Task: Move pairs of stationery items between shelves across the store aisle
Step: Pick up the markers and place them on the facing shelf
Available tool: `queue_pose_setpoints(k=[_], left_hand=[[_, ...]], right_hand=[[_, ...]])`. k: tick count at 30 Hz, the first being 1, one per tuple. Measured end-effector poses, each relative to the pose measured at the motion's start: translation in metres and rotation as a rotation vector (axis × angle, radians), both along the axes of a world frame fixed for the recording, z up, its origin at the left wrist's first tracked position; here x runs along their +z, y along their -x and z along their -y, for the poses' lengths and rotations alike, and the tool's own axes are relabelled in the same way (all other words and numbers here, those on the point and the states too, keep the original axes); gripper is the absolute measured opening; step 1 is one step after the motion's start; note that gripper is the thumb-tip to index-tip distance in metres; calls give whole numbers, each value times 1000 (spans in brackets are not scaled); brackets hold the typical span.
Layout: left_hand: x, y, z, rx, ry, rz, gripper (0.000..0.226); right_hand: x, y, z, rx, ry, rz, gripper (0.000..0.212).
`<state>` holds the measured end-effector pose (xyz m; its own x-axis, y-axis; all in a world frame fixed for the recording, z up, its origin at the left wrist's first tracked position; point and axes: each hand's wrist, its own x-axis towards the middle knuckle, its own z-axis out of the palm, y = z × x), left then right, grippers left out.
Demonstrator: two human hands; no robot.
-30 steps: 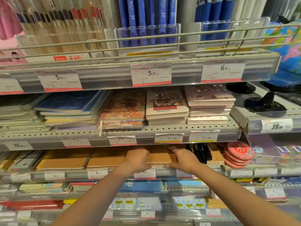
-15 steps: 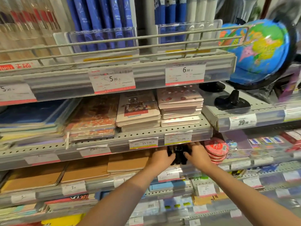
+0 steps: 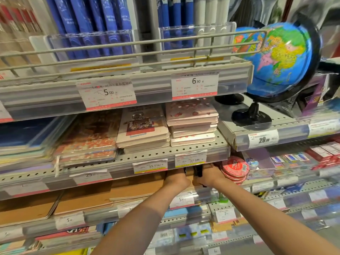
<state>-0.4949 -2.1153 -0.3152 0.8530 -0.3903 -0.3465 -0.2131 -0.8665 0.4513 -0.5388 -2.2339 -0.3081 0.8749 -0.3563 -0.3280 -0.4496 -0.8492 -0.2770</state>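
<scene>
Both hands are reaching into the gap under the grey perforated metal shelf [image 3: 165,153], onto the tier that carries the flat brown kraft-paper notebooks [image 3: 136,188]. The left hand [image 3: 177,179] and the right hand [image 3: 208,176] are sitting close together, near the back of that tier, with a cluster of slim black stationery items [image 3: 197,171], possibly pens or clips, standing between them. The right hand appears to be curling around the black items, with a dark end poking out below the palm, so it is probably gripping them; the left hand's fingers are hidden behind the shelf lip and the price labels, so I cannot tell whether they are clenched, released or holding anything. The black items are lying just inside the right hand and just beside the left, with the stack of round red tape-like discs [image 3: 234,169] immediately to the right of the right wrist. To do this step well, I judge that each hand should be closing firmly on one item of the pair, low on its body, then drawing straight back toward the person rather than upward, since the shelf edge above is leaving little headroom. Keeping the right wrist clear of the red discs matters, as a brush could be knocking them off the ledge.
</scene>
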Motion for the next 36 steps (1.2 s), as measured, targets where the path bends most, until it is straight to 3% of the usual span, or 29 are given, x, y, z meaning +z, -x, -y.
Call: queue_pose_setpoints(k=[8,11,16,21,26,31,36], left_hand=[[3,0,-9,-15,20,-13,23],[7,0,-15,-3,34,-63,9],[19,-2,-27,118,89,-205,32],[28,3,-59,322,320,-278,15],[35,13,-110,363,561,-268,13],[44,32,-172,428,612,-287,37],[46,55,-242,546,657,-237,43]], right_hand=[[1,-5,-9,28,125,-85,43],[3,-3,-8,21,109,-52,40],[17,6,-16,-57,-128,23,41],[33,18,-34,-94,-466,177,14],[44,22,-67,-18,-555,200,25],[49,17,-117,74,-672,167,11],[51,10,-174,233,-652,116,42]])
